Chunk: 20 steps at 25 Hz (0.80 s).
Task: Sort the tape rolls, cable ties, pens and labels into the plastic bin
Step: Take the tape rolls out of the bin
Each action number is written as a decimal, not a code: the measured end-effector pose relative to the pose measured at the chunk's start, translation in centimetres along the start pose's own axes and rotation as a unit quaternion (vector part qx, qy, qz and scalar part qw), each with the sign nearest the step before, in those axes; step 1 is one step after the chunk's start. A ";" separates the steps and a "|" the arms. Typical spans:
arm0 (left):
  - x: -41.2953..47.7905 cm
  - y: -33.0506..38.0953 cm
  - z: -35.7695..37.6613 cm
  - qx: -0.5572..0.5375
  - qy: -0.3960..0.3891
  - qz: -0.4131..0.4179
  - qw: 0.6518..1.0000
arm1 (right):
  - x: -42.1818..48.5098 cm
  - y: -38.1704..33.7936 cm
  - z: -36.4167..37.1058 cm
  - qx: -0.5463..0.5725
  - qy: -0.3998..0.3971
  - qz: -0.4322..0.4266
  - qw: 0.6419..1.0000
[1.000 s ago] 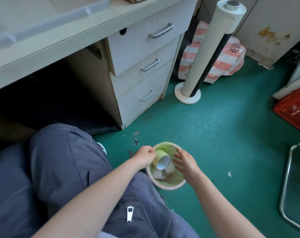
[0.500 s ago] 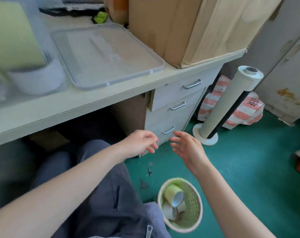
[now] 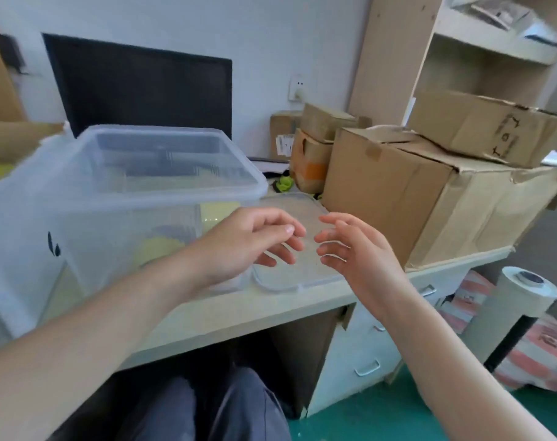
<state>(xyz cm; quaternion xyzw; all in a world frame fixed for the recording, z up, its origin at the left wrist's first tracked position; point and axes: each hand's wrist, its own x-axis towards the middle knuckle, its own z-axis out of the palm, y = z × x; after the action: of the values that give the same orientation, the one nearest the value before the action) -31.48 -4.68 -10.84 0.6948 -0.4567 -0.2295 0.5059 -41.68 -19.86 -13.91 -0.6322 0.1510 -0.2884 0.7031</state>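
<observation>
A clear plastic bin stands on the desk at the left, with yellowish things dimly visible through its wall. Its clear lid lies flat on the desk to the right of the bin. My left hand and my right hand hover side by side above the lid, fingers loosely spread, both empty. The fingertips almost meet. No tape rolls, cable ties, pens or labels show clearly outside the bin.
Stacked cardboard boxes crowd the desk's right side. A dark monitor stands behind the bin. Drawers sit under the desk, a white tower fan and a striped bag on the green floor.
Both hands rose from the small floor basket, leaving the tape roll in it, up to desk level over the lid. The view swung up from the floor to the desk.
</observation>
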 end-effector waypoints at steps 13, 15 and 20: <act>1.0 2.8 -15.8 0.233 0.087 -0.029 0.968 | 11.4 -6.9 13.9 -0.381 -0.273 -0.136 0.873; 2.5 1.7 -17.5 0.282 0.020 -0.093 0.955 | 13.5 -6.5 15.0 -0.468 -0.333 -0.103 0.812; 6.5 -2.1 -18.6 0.330 -0.143 -0.211 0.909 | 17.3 -5.3 16.8 -0.589 -0.416 -0.020 0.693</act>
<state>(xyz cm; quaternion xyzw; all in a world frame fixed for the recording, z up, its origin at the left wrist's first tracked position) -13.05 -1.02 -4.70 0.8621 -0.4162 -0.2641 0.1174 -19.54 -16.88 -3.49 -0.9750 -0.0302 0.1381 0.1716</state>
